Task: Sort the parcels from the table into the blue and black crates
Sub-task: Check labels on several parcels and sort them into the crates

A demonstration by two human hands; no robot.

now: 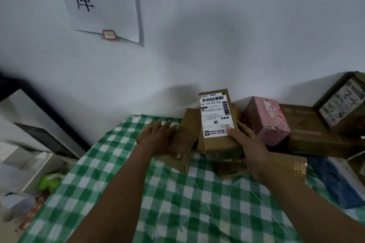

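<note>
My right hand [249,148] grips a small brown cardboard parcel [216,113] with a white shipping label, thumb on the label's lower edge, holding it above other boxes. My left hand [159,140] lies on a flat brown parcel [181,144] on the green-and-white checked table [177,203], fingers stretched forward and thumb curled round its near edge. More brown parcels are stacked under and behind the held one. No blue or black crate is visible in this view.
A pink box [266,120] stands right of the held parcel. Large brown cartons [308,130] and a labelled box [343,104] fill the far right. A blue packet [335,181] lies at the right table edge. White shelves [23,163] stand to the left.
</note>
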